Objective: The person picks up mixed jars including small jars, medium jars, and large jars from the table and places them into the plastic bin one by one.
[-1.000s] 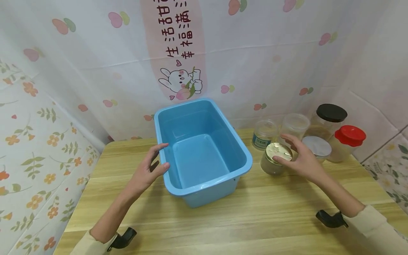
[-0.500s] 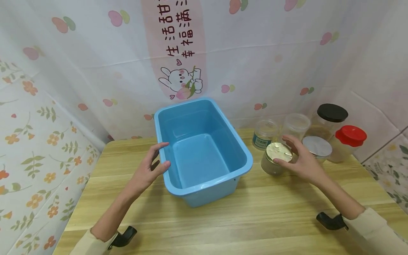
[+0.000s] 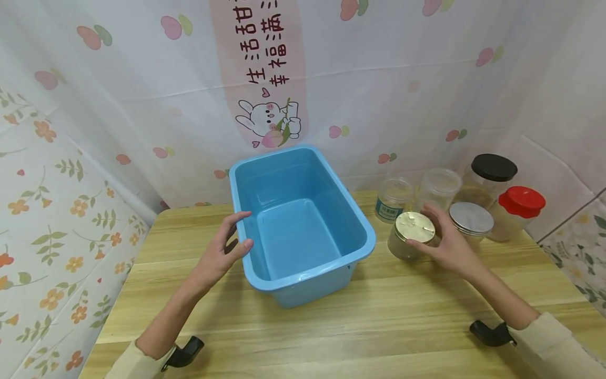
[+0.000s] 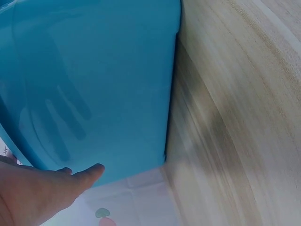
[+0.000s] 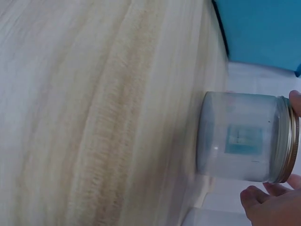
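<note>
Wooden table (image 3: 360,331): the spread left hand (image 3: 221,250) touches a blue tub (image 3: 314,288); the right hand (image 3: 452,245), partly hidden, grips a gold-lidded jar (image 3: 409,232).

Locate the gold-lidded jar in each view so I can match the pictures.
Head: right of centre; the gold-lidded jar stands just right of the blue tub.
Left wrist: not in it.
Right wrist: right of centre, its lid toward the right edge.
Shared landmark: the blue tub, central in head, filling left wrist's upper left, in right wrist's upper right corner.
</note>
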Available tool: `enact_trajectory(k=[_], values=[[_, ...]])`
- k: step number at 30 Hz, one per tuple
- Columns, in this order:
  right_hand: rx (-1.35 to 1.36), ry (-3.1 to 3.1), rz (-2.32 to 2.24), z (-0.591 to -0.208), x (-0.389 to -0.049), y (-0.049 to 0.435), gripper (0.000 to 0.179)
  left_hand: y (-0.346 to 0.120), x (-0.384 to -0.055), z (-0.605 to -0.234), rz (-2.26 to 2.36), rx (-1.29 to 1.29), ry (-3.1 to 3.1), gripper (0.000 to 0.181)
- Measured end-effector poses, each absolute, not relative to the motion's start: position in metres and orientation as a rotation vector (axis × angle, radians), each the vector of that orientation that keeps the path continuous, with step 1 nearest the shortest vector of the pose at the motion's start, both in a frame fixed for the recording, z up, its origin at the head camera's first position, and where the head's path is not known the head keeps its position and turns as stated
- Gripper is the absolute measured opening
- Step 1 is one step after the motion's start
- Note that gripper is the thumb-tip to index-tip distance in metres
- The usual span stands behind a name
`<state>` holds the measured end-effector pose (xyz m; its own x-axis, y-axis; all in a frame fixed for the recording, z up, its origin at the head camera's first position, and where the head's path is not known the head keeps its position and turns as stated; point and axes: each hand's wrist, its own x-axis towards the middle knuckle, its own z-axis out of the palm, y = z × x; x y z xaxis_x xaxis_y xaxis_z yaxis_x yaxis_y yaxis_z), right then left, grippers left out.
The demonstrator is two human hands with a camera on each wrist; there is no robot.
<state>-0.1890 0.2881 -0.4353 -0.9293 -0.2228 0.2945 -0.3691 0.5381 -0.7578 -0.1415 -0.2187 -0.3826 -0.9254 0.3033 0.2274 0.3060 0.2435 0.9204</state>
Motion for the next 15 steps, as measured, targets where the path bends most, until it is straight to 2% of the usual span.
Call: enact_trajectory(k=[6, 15], values=[[0.527, -2.591, 1.364, -0.444, -0.191, 0.290, 0.102, -0.218, -0.142, -0.384, -1.854, -0.621, -2.459, 0.056], [0.522, -2.580, 1.399, -0.449, -0.187, 0.289, 0.095, -0.219, -0.142, -0.384, -1.842, -0.606, -2.480, 0.055]])
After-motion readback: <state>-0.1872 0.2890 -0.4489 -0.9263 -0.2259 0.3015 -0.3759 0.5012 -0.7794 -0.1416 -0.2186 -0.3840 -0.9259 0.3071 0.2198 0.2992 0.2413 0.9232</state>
